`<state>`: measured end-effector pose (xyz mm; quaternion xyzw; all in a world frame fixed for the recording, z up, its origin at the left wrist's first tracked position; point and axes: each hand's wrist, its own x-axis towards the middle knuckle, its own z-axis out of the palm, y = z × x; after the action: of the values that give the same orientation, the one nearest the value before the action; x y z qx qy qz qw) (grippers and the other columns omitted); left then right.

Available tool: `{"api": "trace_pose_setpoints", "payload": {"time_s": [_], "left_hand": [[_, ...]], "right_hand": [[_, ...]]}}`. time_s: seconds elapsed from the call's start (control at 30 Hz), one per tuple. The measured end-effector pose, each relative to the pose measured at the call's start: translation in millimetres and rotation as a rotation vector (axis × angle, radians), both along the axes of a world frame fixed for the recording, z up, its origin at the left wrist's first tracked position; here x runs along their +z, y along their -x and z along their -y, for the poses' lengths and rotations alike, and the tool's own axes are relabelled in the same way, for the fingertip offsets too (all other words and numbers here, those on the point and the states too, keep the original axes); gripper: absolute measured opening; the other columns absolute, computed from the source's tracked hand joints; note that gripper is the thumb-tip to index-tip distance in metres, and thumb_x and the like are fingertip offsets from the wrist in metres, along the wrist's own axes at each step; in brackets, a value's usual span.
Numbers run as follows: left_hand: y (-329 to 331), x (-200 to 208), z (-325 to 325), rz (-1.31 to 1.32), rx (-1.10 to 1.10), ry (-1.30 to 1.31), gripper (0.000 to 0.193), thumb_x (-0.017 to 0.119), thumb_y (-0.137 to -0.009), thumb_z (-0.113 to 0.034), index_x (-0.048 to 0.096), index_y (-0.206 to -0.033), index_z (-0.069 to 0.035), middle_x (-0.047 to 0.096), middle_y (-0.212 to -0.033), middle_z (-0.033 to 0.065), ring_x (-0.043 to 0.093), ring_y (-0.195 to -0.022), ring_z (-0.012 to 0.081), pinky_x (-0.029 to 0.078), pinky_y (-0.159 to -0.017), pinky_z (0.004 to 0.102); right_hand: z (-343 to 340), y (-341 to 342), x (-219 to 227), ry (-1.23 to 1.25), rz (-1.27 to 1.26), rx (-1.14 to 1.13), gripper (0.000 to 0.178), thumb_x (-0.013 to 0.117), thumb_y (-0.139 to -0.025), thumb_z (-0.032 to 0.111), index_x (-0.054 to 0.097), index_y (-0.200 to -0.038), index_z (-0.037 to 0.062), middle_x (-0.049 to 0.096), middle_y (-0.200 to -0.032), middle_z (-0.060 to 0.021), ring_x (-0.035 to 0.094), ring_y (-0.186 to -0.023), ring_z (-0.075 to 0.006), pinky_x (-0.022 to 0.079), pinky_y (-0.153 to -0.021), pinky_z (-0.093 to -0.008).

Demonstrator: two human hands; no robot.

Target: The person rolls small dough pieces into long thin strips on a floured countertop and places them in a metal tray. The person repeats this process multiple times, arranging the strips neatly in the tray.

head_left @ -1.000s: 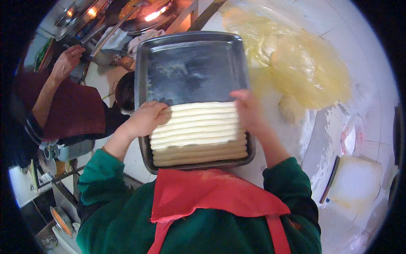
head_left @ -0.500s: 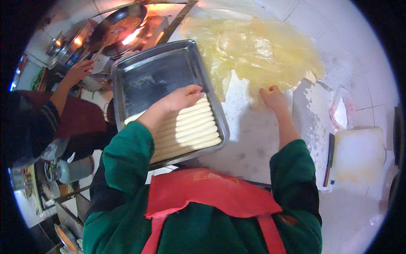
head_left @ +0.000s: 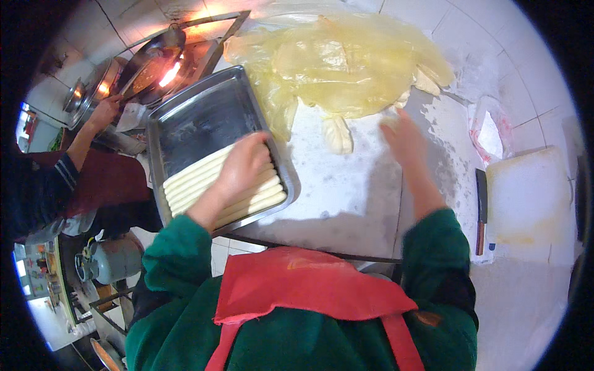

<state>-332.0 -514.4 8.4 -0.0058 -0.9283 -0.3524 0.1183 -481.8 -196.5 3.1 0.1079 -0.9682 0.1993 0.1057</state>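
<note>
A metal baking tray (head_left: pixel 185 123) stands on the left of the worktable. Its near half holds a row of pale rolled dough sticks (head_left: pixel 198 179) lying side by side. Over the row's right end is my left hand (head_left: pixel 244 164), its fingers curled under and partly hidden, so their grip cannot be made out. My right hand (head_left: pixel 402 139) is above the table at the right, fingers smeared by motion. A strip of dough (head_left: pixel 337 135) pokes out from under yellowish plastic sheeting (head_left: pixel 337 62). My right hand is apart from that strip, near the sheeting's front edge.
A cleaver (head_left: pixel 481 210) lies beside a white cutting board (head_left: pixel 526 198) at the right, below a clear bag of white stuff (head_left: pixel 492 136). At the left, a co-worker's hand (head_left: pixel 106 112) is by a wok (head_left: pixel 148 71) over flame. A gas cylinder (head_left: pixel 114 260) stands lower left.
The whole view has shifted. My right hand has come away from the dough strip and moved right of it. My left hand has shifted toward me over the dough sticks.
</note>
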Motion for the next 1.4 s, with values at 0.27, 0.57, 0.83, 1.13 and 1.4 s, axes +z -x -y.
{"api": "trace_pose_setpoints", "payload": {"time_s": [0.27, 0.57, 0.83, 1.13, 1.4], "left_hand": [[-63, -24, -92, 0.698, -0.347, -0.811, 0.029, 0.052, -0.095, -0.014, 0.053, -0.123, -0.003, 0.060, -0.112, 0.0089, 0.055, -0.106, 0.0157, 0.044, -0.093, 0.0292], [-58, -31, -106, 0.740, -0.343, -0.825, 0.034, 0.047, -0.097, -0.012, 0.047, -0.128, 0.001, 0.060, -0.114, 0.0095, 0.056, -0.107, 0.0139, 0.041, -0.096, 0.0273], [-39, -57, -119, 0.596, -0.419, -0.866, 0.032, 0.049, -0.098, -0.017, 0.051, -0.124, 0.001, 0.060, -0.115, 0.0079, 0.055, -0.106, 0.0132, 0.041, -0.096, 0.0278], [49, -44, -218, 0.497, -0.575, -0.575, 0.056, 0.069, -0.080, -0.023, 0.047, -0.127, -0.002, 0.062, -0.096, 0.0117, 0.060, -0.095, 0.0231, 0.047, -0.087, 0.0360], [-19, -71, -209, 0.440, -0.515, -0.026, 0.029, 0.060, -0.087, -0.026, 0.055, -0.107, -0.007, 0.062, -0.086, 0.0136, 0.062, -0.074, 0.0307, 0.049, -0.063, 0.0432]], "right_hand": [[-109, -146, -43, -0.390, -0.054, 0.129, 0.052, 0.058, -0.083, 0.036, 0.052, -0.124, 0.0045, 0.050, -0.129, -0.0201, 0.043, -0.122, -0.0376, 0.030, -0.101, -0.0558], [-98, -50, -36, -0.341, 0.253, -0.057, 0.053, 0.055, -0.086, 0.034, 0.048, -0.129, 0.0042, 0.045, -0.134, -0.0260, 0.047, -0.119, -0.0394, 0.038, -0.100, -0.0467], [-106, -26, -56, -0.399, -0.124, -0.162, 0.074, 0.065, -0.078, 0.054, 0.042, -0.134, 0.0105, 0.040, -0.139, -0.0215, 0.037, -0.127, -0.0417, 0.035, -0.098, -0.0572], [-52, -67, -30, 1.307, 0.345, -0.005, 0.030, 0.071, -0.077, 0.020, 0.057, -0.098, 0.0038, 0.061, -0.074, -0.0090, 0.059, -0.062, -0.0230, 0.050, -0.063, -0.0351], [-154, -31, -50, 0.959, 0.628, -0.229, 0.037, 0.063, -0.083, 0.032, 0.059, -0.106, 0.0032, 0.063, -0.092, -0.0125, 0.062, -0.086, -0.0268, 0.049, -0.078, -0.0402]]}}
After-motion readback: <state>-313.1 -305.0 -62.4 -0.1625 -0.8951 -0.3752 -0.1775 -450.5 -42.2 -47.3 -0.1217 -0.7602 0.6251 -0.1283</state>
